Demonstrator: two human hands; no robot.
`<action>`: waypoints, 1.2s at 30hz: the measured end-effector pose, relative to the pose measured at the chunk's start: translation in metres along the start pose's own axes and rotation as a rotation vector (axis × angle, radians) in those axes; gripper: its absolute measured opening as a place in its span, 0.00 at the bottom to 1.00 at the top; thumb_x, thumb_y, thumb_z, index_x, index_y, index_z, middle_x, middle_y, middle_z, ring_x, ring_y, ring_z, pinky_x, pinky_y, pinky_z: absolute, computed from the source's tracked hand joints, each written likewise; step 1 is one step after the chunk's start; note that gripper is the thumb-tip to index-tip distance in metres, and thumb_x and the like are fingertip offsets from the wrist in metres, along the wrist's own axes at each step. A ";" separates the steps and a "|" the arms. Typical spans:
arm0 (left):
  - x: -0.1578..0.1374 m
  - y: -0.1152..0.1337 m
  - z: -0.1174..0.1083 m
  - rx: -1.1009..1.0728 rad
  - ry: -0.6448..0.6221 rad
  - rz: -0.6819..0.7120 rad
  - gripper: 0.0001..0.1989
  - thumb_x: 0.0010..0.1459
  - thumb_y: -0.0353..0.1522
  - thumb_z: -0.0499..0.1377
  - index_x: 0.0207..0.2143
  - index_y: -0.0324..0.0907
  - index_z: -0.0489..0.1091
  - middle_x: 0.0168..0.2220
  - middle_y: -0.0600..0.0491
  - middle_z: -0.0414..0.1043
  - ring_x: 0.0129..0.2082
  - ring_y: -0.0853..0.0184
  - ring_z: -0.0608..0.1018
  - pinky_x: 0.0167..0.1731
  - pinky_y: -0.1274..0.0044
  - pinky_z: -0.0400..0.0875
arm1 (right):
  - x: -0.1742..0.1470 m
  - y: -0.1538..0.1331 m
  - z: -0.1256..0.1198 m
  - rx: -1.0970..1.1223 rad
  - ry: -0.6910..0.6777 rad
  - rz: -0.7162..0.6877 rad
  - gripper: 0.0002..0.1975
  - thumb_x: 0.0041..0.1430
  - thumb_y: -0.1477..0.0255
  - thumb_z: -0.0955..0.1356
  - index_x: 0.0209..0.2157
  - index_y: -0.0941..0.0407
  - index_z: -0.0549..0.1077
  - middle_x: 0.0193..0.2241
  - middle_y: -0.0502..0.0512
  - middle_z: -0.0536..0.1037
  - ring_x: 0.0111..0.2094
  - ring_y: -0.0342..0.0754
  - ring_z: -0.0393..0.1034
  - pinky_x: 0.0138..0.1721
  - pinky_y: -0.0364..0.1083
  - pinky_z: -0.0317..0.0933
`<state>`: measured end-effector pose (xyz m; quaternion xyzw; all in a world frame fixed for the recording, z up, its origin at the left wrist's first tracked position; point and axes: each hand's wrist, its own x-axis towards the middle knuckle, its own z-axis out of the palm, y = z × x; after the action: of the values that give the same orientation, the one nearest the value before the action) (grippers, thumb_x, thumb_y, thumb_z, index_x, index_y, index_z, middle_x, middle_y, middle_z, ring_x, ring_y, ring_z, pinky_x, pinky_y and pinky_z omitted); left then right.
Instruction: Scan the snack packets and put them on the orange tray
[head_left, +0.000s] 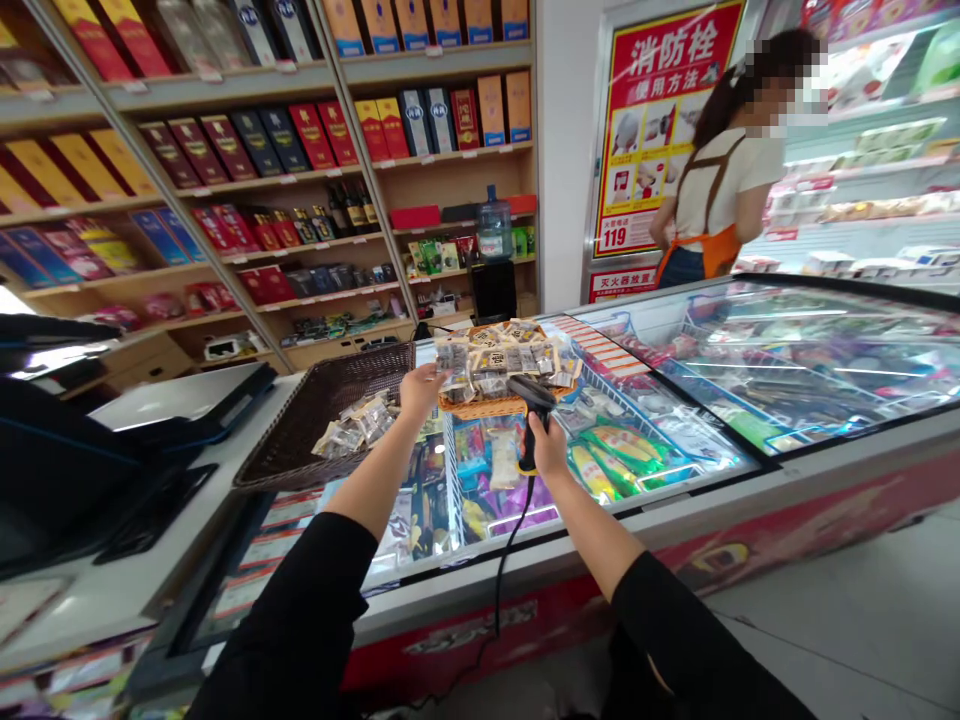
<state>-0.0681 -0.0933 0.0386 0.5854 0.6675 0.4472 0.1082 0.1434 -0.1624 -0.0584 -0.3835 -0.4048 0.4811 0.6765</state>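
My right hand (pixel 550 448) is wrapped round the grip of a black handheld barcode scanner (pixel 534 398), its cord hanging down past the freezer's front. My left hand (pixel 420 388) pinches the edge of a small clear-and-beige snack packet (pixel 453 362) at the left side of a shallow orange-brown wicker basket (pixel 480 408). Similar packets (pixel 510 355) are heaped in that basket. The scanner's head is over the basket's near side, close to the heap. To the left, a dark brown wicker basket (pixel 281 425) holds a smaller pile of such packets (pixel 361 424).
Both baskets rest on a glass-topped chest freezer (pixel 720 478) full of bagged goods. A counter with dark equipment (pixel 60 460) stands at left. Behind are shelves of boxed bottles (pixel 450 160) and a water dispenser (pixel 493 285). A person in an orange apron (pixel 705 255) stands beyond the freezer.
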 end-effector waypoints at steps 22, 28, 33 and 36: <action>-0.042 -0.045 -0.039 -0.018 -0.085 0.100 0.17 0.48 0.42 0.59 0.28 0.36 0.77 0.17 0.60 0.56 0.23 0.72 0.62 0.27 0.81 0.56 | -0.059 0.014 0.085 0.072 -0.277 -0.081 0.16 0.56 0.55 0.66 0.30 0.53 0.62 0.17 0.44 0.67 0.12 0.41 0.59 0.14 0.42 0.53; -0.043 -0.042 -0.039 -0.012 -0.088 0.115 0.18 0.48 0.43 0.59 0.30 0.37 0.78 0.16 0.60 0.58 0.22 0.72 0.62 0.27 0.81 0.56 | -0.057 0.017 0.083 0.061 -0.286 -0.119 0.15 0.58 0.56 0.64 0.32 0.53 0.63 0.17 0.44 0.67 0.13 0.42 0.59 0.16 0.43 0.55; -0.043 -0.043 -0.039 0.007 -0.090 0.118 0.19 0.49 0.44 0.59 0.29 0.36 0.78 0.17 0.59 0.61 0.23 0.72 0.63 0.27 0.81 0.56 | -0.058 0.017 0.083 0.063 -0.284 -0.106 0.15 0.58 0.56 0.65 0.31 0.53 0.62 0.17 0.44 0.67 0.13 0.41 0.59 0.16 0.43 0.54; -0.042 -0.044 -0.039 0.012 -0.088 0.107 0.19 0.49 0.43 0.59 0.31 0.37 0.78 0.17 0.59 0.61 0.23 0.72 0.63 0.27 0.81 0.55 | -0.058 0.017 0.083 0.047 -0.281 -0.098 0.15 0.57 0.55 0.64 0.31 0.53 0.62 0.17 0.44 0.67 0.13 0.41 0.59 0.16 0.43 0.55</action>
<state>-0.1117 -0.1448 0.0130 0.6401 0.6325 0.4220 0.1099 0.0489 -0.2030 -0.0530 -0.2763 -0.5023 0.5057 0.6447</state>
